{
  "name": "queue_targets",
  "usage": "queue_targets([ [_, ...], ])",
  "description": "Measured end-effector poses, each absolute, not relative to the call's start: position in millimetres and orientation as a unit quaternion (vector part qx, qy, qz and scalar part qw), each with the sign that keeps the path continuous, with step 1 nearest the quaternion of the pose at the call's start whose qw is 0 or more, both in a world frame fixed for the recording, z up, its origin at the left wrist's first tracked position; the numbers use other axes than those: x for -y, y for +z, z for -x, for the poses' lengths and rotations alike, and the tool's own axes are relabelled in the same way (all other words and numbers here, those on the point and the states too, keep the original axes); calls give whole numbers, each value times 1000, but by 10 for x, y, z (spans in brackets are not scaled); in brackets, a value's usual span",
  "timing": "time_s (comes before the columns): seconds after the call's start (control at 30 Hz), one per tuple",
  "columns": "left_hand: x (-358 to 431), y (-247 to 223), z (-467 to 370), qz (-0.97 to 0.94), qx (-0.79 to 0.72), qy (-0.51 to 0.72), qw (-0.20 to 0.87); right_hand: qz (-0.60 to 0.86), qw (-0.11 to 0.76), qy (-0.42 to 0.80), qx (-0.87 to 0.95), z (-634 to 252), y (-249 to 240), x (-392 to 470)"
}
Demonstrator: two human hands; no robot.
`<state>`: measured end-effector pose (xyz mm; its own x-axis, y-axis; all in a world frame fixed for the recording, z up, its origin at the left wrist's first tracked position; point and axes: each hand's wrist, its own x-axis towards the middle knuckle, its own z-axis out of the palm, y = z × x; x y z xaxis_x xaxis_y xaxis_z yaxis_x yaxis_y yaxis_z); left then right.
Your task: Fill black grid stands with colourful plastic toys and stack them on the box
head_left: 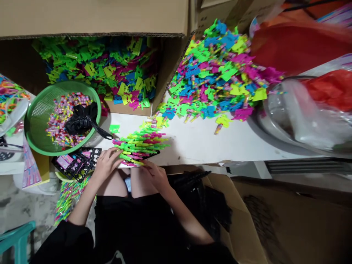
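A dense bundle of small bright plastic toy pieces (pixel 143 143) in green, yellow and pink stands in rows on a black tray (pixel 154 154) at the table's near edge. My left hand (pixel 106 163) is closed at the left end of the nearest row, fingertips on a yellow-green piece. At the right end of that row, my right hand (pixel 156 176) pinches near the piece's other end; its exact grip is partly hidden. A loose green piece (pixel 114 128) lies just beyond the bundle.
Left stands a green basket (pixel 31 135) of small pink-and-yellow parts with a black bag (pixel 81 119) on top. Behind, a cardboard box (pixel 93 18) holds colourful plastic pieces. A heap of assembled toys (pixel 214 77) is right of it, beside a basin (pixel 277 124) with plastic bags.
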<state>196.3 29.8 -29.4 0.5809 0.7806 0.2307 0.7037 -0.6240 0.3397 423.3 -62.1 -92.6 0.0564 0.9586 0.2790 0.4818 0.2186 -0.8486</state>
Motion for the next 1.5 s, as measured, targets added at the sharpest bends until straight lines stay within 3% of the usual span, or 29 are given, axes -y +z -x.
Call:
queue_targets([
  [0.27,-299,-396,-1947,-885,-419,160,128,568,433,275,643,-4255,-807,583],
  [0.57,-274,-547,-1875,-896,-353,240,124,563,409,269,666,-4236,-770,587],
  [1.03,-205,-656,-1862,-887,-357,264,124,517,449,324,652,-4278,-796,555],
  [1.5,-224,-677,-1926,-885,-351,283,115,490,392,325,708,-4268,-619,423],
])
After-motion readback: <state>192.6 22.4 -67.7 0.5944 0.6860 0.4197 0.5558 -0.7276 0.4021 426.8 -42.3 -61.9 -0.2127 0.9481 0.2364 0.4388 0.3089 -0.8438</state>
